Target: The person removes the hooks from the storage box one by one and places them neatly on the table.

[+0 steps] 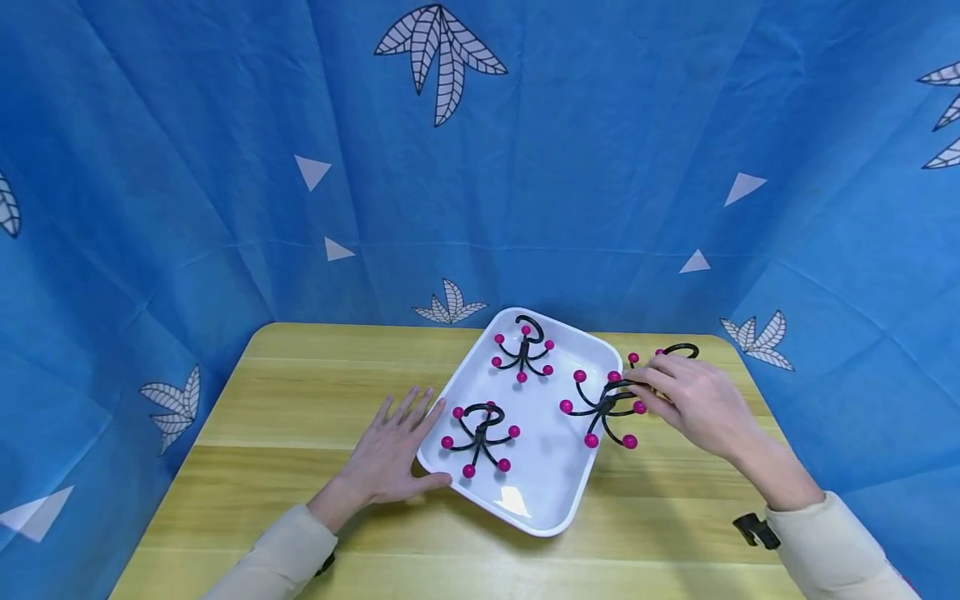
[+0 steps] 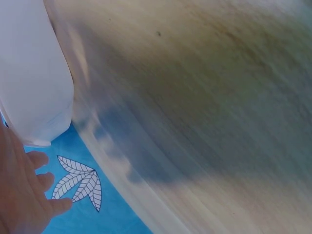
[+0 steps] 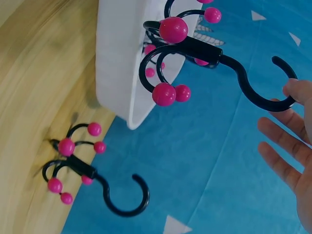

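Unlabelled black hook [image 1: 603, 406] with pink balls, pinched by right hand [image 1: 693, 402]

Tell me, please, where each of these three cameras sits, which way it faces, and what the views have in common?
Head: sits above, looks forward and down at the wooden table, the white tray and both forearms; the left hand lies flat by the tray, and the right hand holds a black hook.
Left wrist: sits low by the table, blurred; shows the tray's edge and fingertips.
Right wrist: faces along the hand toward the held hook, a second hook on the table, and fingers.
Shared: all three show the tray; head and right wrist show both hooks.
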A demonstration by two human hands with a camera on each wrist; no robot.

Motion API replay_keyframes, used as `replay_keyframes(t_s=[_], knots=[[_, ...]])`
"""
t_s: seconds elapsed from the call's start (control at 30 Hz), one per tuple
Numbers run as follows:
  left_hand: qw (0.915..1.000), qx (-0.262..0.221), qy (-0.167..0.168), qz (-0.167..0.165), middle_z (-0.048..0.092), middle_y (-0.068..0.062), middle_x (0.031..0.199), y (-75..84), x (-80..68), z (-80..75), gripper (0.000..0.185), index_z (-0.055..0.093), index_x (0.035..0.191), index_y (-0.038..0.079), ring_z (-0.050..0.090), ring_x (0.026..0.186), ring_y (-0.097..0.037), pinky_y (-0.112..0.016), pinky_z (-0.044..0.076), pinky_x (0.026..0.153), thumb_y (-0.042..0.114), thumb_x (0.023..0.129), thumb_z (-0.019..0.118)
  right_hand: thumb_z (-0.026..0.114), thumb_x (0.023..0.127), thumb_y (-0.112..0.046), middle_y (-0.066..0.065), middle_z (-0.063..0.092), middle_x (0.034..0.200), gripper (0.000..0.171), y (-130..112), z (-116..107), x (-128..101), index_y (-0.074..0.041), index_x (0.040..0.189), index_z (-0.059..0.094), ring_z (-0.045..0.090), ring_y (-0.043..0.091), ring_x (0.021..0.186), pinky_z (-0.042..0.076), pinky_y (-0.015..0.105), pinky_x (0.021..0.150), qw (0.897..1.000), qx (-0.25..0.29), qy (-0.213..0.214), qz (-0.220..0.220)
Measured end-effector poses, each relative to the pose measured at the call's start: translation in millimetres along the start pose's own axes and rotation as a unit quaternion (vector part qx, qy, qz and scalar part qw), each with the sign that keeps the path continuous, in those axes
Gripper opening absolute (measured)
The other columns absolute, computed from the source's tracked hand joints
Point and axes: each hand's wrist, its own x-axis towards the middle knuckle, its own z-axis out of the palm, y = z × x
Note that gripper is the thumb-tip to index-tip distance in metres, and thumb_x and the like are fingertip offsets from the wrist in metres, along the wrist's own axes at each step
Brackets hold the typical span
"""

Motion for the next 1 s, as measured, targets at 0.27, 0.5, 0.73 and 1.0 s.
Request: replay_keyframes(t_s=[0.27, 0.5, 0.73, 1.0], knots=[[1.0, -0.001, -0.003, -0.002, 0.022, -0.01, 0.178, 0.9, 1.5, -1.4, 0.113, 0.017, 0.171, 0.022, 0.019, 0.166, -0.038, -0.065, 0.019, 0.133, 0.087, 0.086, 0.053, 0.031, 0.112, -0.056, 0.003, 0.076, 0.086, 0.067, 13, -16, -15, -0.013, 0.099, 0.082, 0.069, 0.02, 0.067, 0.053, 0.034, 0.051, 0.999, -0.027, -0.008, 0.026], [0.9999, -0.008, -0.008, -0.001, 0.022, -0.011, 0.178, 2.1, 2.1, -3.1, 0.113, 0.018, 0.171, 0.021, 0.018, 0.166, -0.038, -0.066, 0.02, 0.133, 0.087, 0.085, 0.054, 0.03, 0.112, -0.058, 0.002, 0.076, 0.084, 0.069, 23, -27, -32, -0.013, 0.1, 0.082, 0.067, 0.019, 0.064, 0.049, 0.032, 0.047, 0.998, -0.05, -0.01, 0.036], [1.0, -0.008, -0.003, 0.001, 0.024, -0.012, 0.177, 2.2, 1.8, -3.9, 0.112, 0.021, 0.17, 0.02, 0.018, 0.166, -0.039, -0.067, 0.021, 0.132, 0.086, 0.086, 0.054, 0.027, 0.111, -0.06, 0.003, 0.077, 0.085, 0.072, 32, -35, -44, -0.014, 0.1, 0.082, 0.069, 0.02, 0.066, 0.052, 0.035, 0.048, 0.997, -0.054, -0.024, 0.052], [0.9999, -0.007, -0.008, 0.0, 0.024, -0.012, 0.177, 2.7, 1.7, -3.9, 0.111, 0.021, 0.17, 0.02, 0.016, 0.166, -0.039, -0.066, 0.021, 0.133, 0.085, 0.086, 0.055, 0.026, 0.112, -0.06, 0.002, 0.075, 0.085, 0.07, 44, -40, -57, -0.016, 0.099, 0.08, 0.067, 0.02, 0.066, 0.046, 0.031, 0.044, 0.996, -0.065, -0.032, 0.056]])
